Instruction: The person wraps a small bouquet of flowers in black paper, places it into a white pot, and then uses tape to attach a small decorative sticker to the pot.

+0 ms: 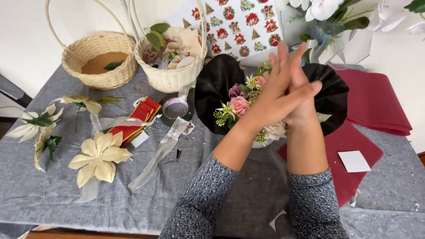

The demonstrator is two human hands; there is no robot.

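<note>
Crossed hands (287, 90) hiding bouquet (239, 106) centre

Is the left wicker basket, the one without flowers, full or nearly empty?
Nearly empty. The left wicker basket shows its bare brown bottom, with only a green leaf inside.

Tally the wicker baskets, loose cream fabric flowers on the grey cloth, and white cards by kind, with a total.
Wicker baskets: 2 (empty basket, filled basket)
Cream fabric flowers: 3 (large flower, left flower, rear flower)
White card: 1
Total: 6

Floral craft table (53, 186): baskets (99, 62), ribbon (159, 152).
</note>
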